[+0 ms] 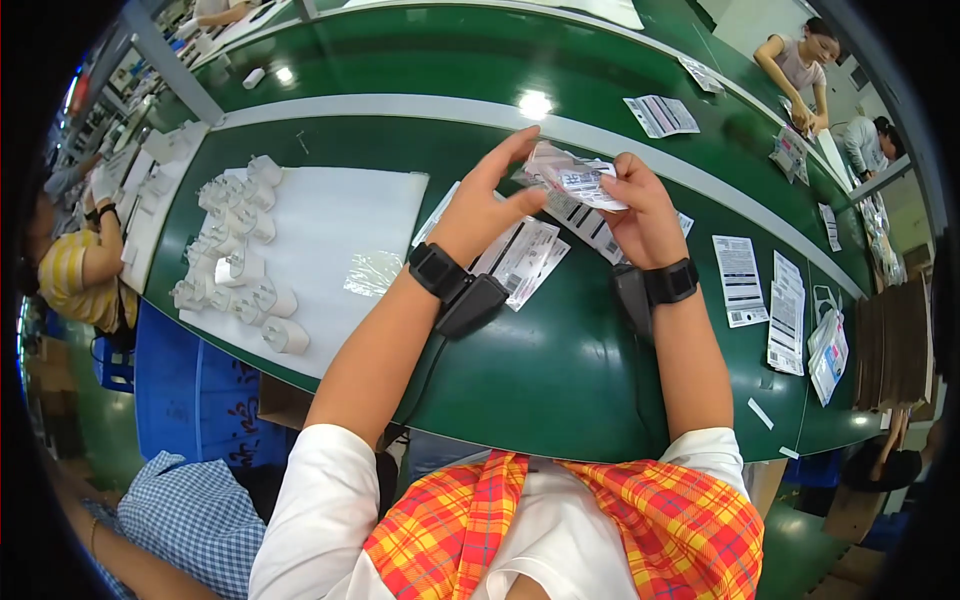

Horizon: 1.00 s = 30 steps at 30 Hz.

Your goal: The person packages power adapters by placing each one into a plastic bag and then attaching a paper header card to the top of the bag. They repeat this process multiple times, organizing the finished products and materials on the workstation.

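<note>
Over the green table [540,370], both my hands hold one small clear plastic bag with a white printed label [578,182]. My left hand [487,203] pinches its left end with the fingers stretched up. My right hand [640,208] grips its right end. What is inside the bag is hidden. Under my hands lie several more flat labelled bags [530,255] in a loose pile. Each wrist wears a black band with a black device.
A white foam sheet [330,230] at the left carries several white plug-like parts [240,265] and a clear wrapper [372,272]. Printed paper slips [740,280] and bags [828,355] lie at the right, beside brown cardboard [895,345]. Other people work around the table's edges.
</note>
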Tool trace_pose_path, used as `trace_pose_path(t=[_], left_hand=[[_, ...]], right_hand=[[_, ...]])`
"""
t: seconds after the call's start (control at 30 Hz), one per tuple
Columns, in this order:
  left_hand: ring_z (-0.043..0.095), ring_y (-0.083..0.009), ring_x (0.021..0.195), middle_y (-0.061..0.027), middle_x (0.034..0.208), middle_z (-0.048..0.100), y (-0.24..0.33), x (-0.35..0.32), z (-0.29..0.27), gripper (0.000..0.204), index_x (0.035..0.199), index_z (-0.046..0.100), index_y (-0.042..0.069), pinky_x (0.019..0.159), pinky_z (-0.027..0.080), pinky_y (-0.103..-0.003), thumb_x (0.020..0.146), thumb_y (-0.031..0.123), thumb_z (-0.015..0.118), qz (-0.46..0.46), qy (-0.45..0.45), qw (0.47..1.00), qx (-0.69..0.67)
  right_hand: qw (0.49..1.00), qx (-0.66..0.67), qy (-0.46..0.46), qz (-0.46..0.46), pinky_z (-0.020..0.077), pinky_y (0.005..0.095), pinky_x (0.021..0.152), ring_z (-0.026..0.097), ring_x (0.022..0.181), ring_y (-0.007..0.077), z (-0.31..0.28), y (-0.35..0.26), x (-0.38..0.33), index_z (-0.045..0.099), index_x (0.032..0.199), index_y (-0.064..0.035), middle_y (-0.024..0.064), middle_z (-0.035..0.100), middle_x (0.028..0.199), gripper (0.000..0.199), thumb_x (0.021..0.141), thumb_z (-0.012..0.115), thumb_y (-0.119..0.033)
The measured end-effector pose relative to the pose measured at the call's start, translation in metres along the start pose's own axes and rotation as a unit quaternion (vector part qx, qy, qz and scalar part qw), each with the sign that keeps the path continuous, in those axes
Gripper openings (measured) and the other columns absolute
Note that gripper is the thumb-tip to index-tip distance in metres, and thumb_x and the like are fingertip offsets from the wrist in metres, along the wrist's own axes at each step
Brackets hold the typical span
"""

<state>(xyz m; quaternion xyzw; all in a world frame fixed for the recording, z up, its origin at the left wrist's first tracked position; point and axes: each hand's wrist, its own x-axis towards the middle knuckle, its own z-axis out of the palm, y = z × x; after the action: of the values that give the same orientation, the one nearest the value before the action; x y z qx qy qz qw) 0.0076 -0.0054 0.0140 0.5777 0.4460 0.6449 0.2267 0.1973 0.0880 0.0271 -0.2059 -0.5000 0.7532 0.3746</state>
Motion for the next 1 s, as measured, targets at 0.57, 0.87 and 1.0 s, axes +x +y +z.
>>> trace_pose_path(t=[0.57,0.87,1.0], left_hand=[[0.059,-0.0124,0.081,-0.0087,0.084,0.065,-0.010,-0.002,0.012,0.031,0.104,0.067,-0.005,0.076,0.048,-0.028,0.096,0.024,0.058,-0.213,0.067,0.960,-0.169],[0.058,-0.0219,0.093,-0.0057,0.098,0.069,-0.024,-0.003,0.004,0.021,0.109,0.072,0.015,0.089,0.041,-0.036,0.091,0.016,0.060,-0.070,-0.174,0.945,0.268],[0.055,-0.0242,0.101,-0.0020,0.094,0.069,-0.014,-0.014,0.008,0.021,0.102,0.075,0.021,0.097,0.033,-0.043,0.087,0.014,0.063,-0.044,-0.263,0.897,0.354]], right_hand=[[0.965,-0.251,0.038,0.060,0.0459,0.0231,0.067,0.056,0.071,0.0097,0.005,0.003,-0.003,0.065,0.100,0.0010,0.0018,0.064,0.080,0.023,0.096,0.059,-0.021],[0.837,-0.525,-0.128,-0.091,0.0500,0.0330,0.082,0.064,0.092,0.0223,-0.056,-0.011,-0.004,0.069,0.100,-0.0004,0.0091,0.069,0.097,0.017,0.088,0.060,-0.007],[0.739,-0.632,-0.203,-0.120,0.0488,0.0360,0.086,0.062,0.095,0.0273,-0.019,-0.027,-0.030,0.071,0.097,-0.0014,0.0117,0.069,0.101,0.018,0.081,0.062,-0.004]])
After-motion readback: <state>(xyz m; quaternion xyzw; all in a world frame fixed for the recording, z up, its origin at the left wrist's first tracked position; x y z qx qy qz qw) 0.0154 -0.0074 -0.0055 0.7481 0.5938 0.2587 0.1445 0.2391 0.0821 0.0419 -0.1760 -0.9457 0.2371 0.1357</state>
